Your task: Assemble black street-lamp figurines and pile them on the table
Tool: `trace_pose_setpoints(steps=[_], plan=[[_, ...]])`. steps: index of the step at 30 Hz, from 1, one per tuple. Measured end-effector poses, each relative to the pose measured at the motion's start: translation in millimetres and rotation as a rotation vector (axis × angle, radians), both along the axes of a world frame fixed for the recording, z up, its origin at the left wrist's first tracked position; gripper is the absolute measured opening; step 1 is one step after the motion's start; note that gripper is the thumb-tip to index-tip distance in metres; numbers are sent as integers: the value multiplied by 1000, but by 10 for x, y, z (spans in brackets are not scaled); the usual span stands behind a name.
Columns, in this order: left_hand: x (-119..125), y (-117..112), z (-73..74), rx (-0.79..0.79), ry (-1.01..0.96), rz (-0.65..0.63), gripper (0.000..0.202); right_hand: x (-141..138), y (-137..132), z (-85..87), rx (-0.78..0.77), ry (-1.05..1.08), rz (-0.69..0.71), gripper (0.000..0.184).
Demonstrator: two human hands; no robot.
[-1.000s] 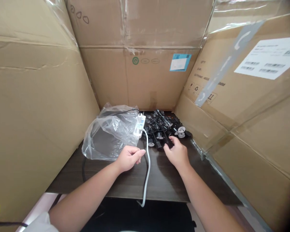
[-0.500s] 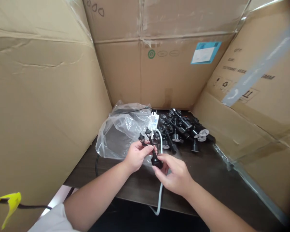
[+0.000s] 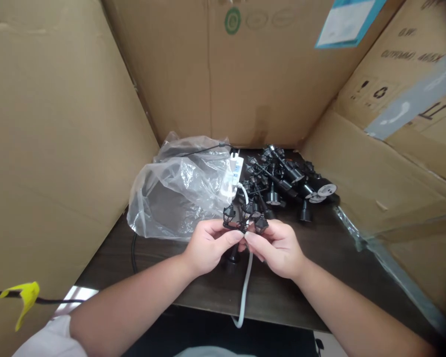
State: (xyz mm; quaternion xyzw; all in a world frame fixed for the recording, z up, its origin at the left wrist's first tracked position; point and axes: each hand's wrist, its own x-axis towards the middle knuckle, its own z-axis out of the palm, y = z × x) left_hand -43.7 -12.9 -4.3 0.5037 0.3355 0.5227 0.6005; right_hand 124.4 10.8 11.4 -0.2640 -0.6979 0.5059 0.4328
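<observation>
We look down into a bay of large cardboard carton panels: a back panel (image 3: 252, 84) with a blue-edged label (image 3: 345, 20), a left panel (image 3: 59, 148) and a right panel (image 3: 394, 168), all standing around the dark wood counter (image 3: 319, 282). At the far end of the counter, a crumpled clear plastic bag (image 3: 174, 193) lies to the left of a heap of black miniature lamp posts (image 3: 286, 178). A white plug adapter (image 3: 233, 173) sits between them, and its white cable (image 3: 245, 292) runs toward the counter's near edge, passing beneath our hands. A black cable (image 3: 134, 253) lies along the counter's left side. Over the middle of the counter, we hold one miniature lamp post (image 3: 245, 218) upright, its three lantern heads on top and its base below. Our left hand (image 3: 208, 248) and right hand (image 3: 278, 248) meet, each pinching the lamp post just below the lanterns between thumb and curled fingers.
</observation>
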Motion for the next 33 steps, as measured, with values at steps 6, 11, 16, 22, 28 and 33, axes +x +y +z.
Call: trace_pose_setpoints(steps=[6,11,16,22,28,33], plan=[[78,-50,9,-16,8,46,11,66,-78,19,91,-58,-113,19],[90,-73,5,129,131,86,12,106,-97,8,119,-59,-97,21],[54,-66,21,321,279,113,15,122,-118,-7,122,-39,-63,25],[56,-59,-5,247,223,53,13,124,-140,-10,223,-39,-111,22],[76,-56,3,177,140,38,13,122,-120,-5,254,-36,-110,23],[76,-66,16,181,143,32,13,126,-111,-18,291,-12,-93,20]])
